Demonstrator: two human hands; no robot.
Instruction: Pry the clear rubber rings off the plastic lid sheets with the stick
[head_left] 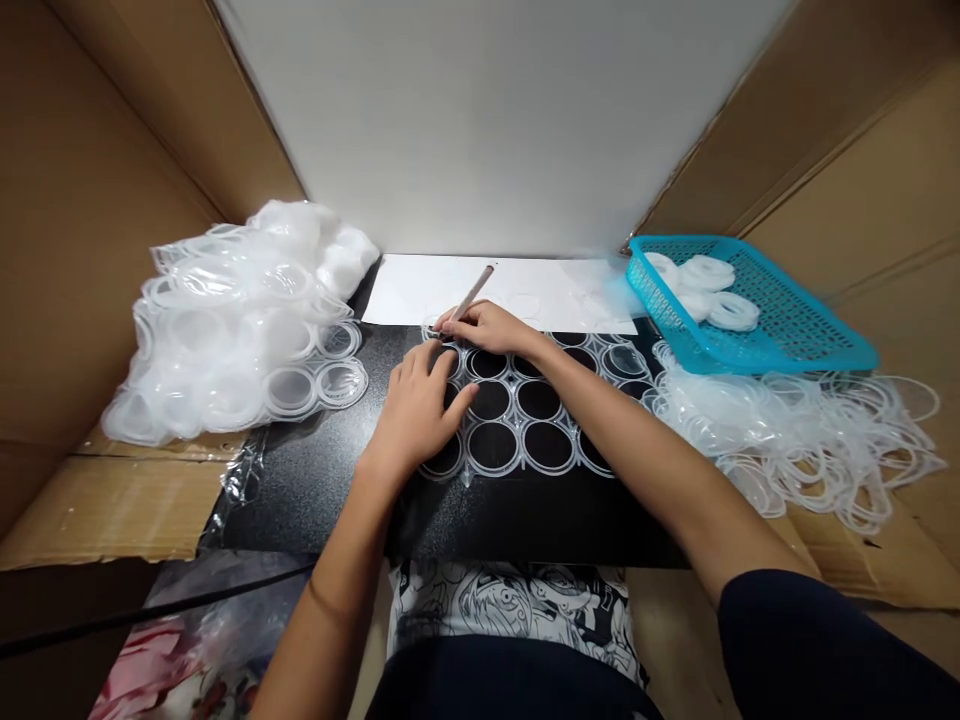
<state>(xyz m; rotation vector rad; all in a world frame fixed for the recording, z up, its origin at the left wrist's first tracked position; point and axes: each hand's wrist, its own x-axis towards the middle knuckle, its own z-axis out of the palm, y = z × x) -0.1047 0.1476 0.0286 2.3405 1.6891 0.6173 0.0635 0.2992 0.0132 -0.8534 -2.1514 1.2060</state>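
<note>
A clear plastic sheet of joined rings (525, 420) lies on a black board (315, 480). My left hand (416, 410) rests flat on the sheet's left part, fingers stretched out. My right hand (487, 325) is closed round a thin pinkish stick-like tool (472, 293), whose lower end meets the sheet's far left corner.
A heap of clear ring sheets in plastic (240, 320) lies at the left. A blue basket (795, 330) with white round pieces (712, 290) sits at the right, above a tangle of loose clear rings (810, 440). White paper (555, 295) lies behind the board. Cardboard walls (90, 220) stand on both sides.
</note>
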